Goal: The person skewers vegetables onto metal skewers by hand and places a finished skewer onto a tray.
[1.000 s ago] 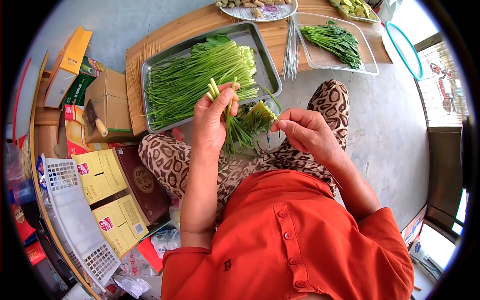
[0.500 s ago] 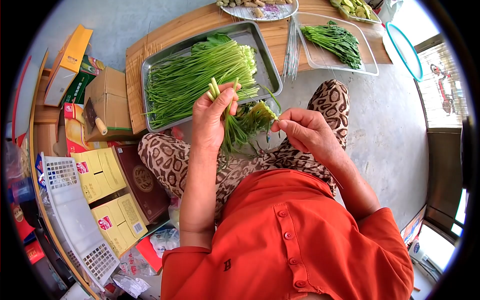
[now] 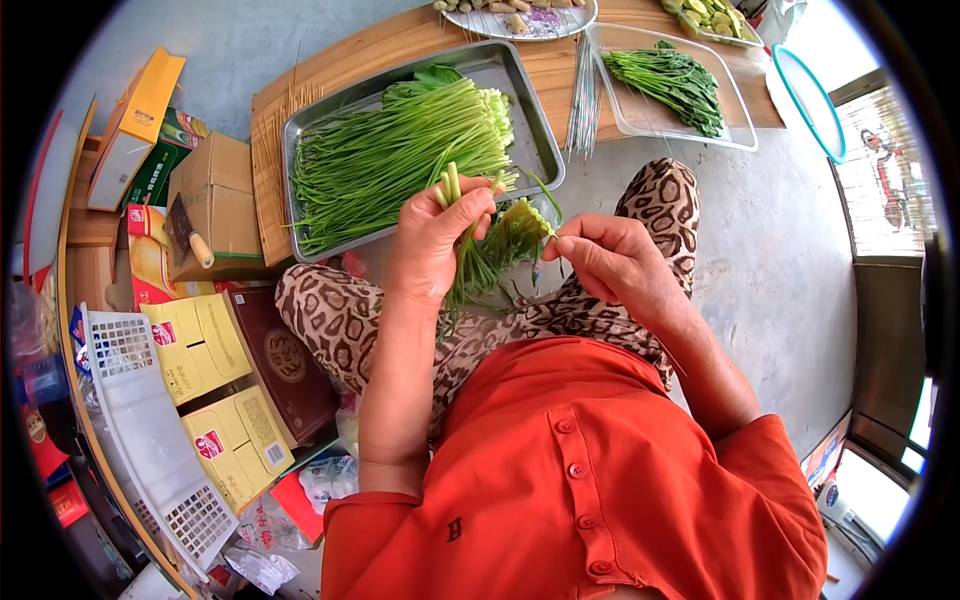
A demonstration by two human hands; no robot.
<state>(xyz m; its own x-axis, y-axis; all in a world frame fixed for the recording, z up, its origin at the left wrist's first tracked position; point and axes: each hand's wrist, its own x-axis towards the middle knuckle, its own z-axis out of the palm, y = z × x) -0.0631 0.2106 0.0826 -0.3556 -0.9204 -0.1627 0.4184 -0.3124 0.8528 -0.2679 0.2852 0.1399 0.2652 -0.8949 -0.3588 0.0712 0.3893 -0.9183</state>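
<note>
My left hand [image 3: 438, 235] is closed around a small bunch of green stalks [image 3: 452, 184], pale cut ends up, leaves hanging below. My right hand [image 3: 612, 260] pinches the end of a thin skewer; pale green stems [image 3: 530, 222] are threaded on it, close to the fingertips. The threaded greens hang between both hands, above my lap. Just beyond my left hand, a metal tray [image 3: 541, 125] holds a large pile of long green stalks [image 3: 400, 150] with pale ends to the right.
On the wooden table [image 3: 400, 48] are a bundle of metal skewers [image 3: 583, 105], a clear tray [image 3: 745, 132] of dark greens, and a plate [image 3: 570, 28] of skewered food. Cardboard boxes [image 3: 215, 190], a knife [image 3: 190, 235] and a white basket [image 3: 145, 420] stand at left.
My left hand has shifted slightly right and down with its bunch, closer to the threaded stems. My right hand has hardly moved.
</note>
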